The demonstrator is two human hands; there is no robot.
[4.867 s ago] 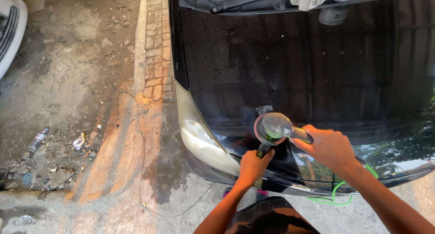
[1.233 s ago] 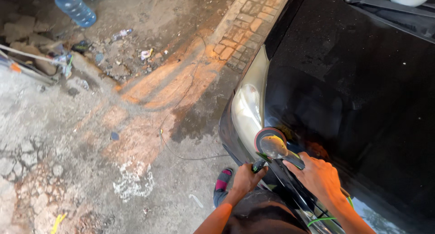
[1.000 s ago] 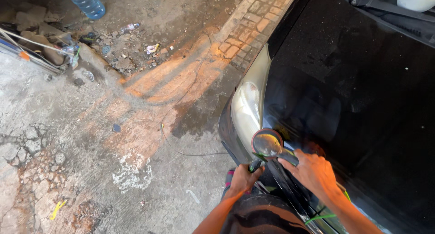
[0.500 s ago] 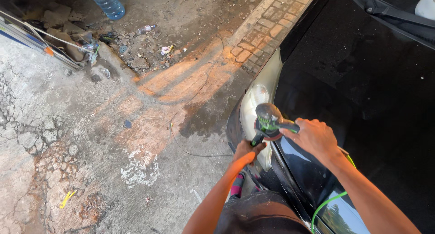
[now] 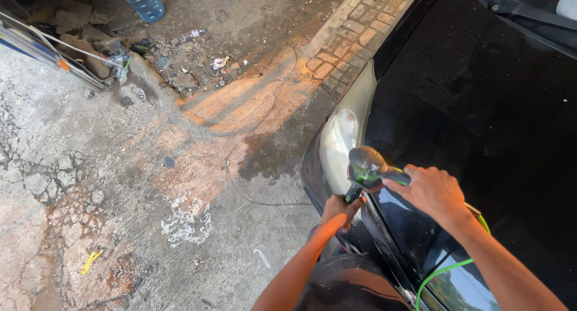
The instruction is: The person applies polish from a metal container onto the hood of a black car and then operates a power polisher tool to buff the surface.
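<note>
A round polishing machine [image 5: 364, 164] with a grey and green head rests against the front corner of a black car's bonnet [image 5: 481, 100], just beside the cloudy headlight [image 5: 338, 139]. My left hand [image 5: 339, 207] grips the machine's black and green side handle below the head. My right hand [image 5: 434, 192] is closed on the machine's body to the right. A bright green cord [image 5: 442, 270] trails from the machine down past my right forearm.
A thin black cable [image 5: 252, 200] lies across the cracked concrete at left. A blue water bottle [image 5: 141, 1], rubble and litter [image 5: 180, 58] sit at the top left. A brick strip [image 5: 354, 22] runs alongside the car. A wiper [image 5: 523, 10] shows top right.
The polisher has shifted a little right and down along the bonnet corner by the headlight, and both hands moved with it. Earlier it was lower on the front edge, pad turned up.
</note>
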